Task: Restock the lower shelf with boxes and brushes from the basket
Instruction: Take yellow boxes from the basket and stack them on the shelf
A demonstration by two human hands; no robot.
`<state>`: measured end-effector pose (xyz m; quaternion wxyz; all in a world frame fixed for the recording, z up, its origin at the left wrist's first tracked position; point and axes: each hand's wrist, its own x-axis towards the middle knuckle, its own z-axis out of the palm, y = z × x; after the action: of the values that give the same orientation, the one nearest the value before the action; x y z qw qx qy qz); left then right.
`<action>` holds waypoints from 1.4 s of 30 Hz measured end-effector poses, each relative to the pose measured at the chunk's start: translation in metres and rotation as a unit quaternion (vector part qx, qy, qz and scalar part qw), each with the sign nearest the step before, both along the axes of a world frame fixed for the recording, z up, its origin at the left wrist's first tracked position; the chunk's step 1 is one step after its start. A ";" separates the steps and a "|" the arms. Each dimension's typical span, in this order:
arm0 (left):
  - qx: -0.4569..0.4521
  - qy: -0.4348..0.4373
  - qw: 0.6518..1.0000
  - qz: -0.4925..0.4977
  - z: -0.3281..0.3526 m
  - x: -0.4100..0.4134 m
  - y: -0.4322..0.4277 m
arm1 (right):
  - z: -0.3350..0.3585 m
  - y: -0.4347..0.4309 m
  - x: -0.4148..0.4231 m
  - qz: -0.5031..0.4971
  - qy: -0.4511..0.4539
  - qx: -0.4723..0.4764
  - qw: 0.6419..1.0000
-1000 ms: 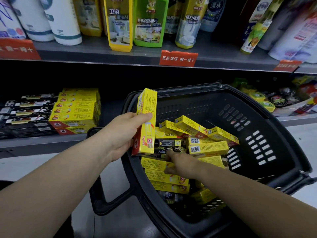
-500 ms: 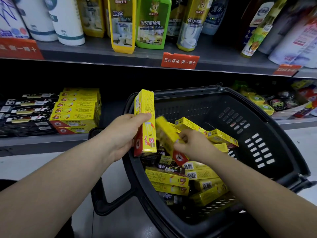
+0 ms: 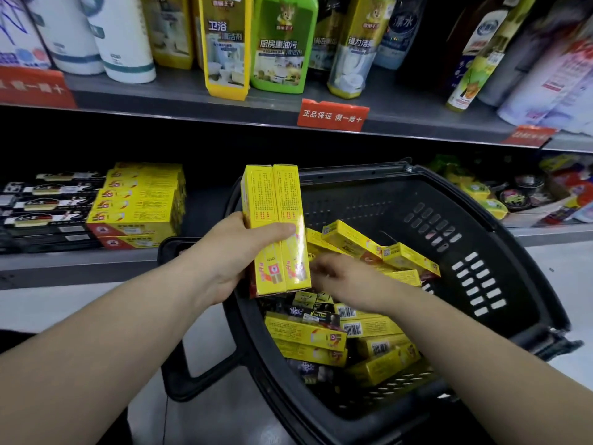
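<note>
On the upper shelf point(image 3: 179, 97), a yellow bottle point(image 3: 226, 46) beside a green bottle point(image 3: 282, 43), a red tag point(image 3: 332, 115) below.

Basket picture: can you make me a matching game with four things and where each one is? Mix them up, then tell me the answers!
Things:
1. two upright yellow boxes
2. green bottle
3. stacked yellow boxes
4. right hand

Places:
a. on the lower shelf
b. over the basket
c. gripped in the left hand
d. standing on the upper shelf

Pairs: 1-c, 2-d, 3-a, 4-b.
</note>
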<state>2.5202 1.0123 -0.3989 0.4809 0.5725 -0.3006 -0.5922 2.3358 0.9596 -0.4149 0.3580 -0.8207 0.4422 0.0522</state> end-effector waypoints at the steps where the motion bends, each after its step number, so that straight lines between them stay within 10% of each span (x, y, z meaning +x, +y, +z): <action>1: 0.008 0.000 1.000 -0.003 -0.001 0.000 0.000 | -0.013 0.000 -0.002 0.081 0.120 -0.017 0.989; 4: 0.021 0.006 1.000 -0.008 0.001 -0.001 0.001 | -0.052 0.010 -0.005 0.189 0.314 0.004 0.931; 10: 0.029 0.028 0.999 -0.017 0.006 0.002 0.003 | -0.065 0.003 -0.003 0.175 0.301 -0.042 0.936; 14: 0.021 0.049 0.999 0.003 0.010 0.011 0.007 | -0.023 -0.006 -0.003 -0.058 0.064 0.066 0.994; 21: 0.006 0.047 0.998 0.038 0.020 0.028 0.014 | 0.041 0.014 0.029 -0.201 -0.266 0.118 0.936; 42: 0.062 -0.012 0.965 0.253 -0.015 0.206 0.085 | 0.057 -0.031 0.210 -0.192 -0.352 0.297 0.867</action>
<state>2.7259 1.0969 -0.4142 0.5747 0.6656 -0.1141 -0.4623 2.5458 0.9288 -0.3581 0.7197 -0.5386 0.3988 -0.1814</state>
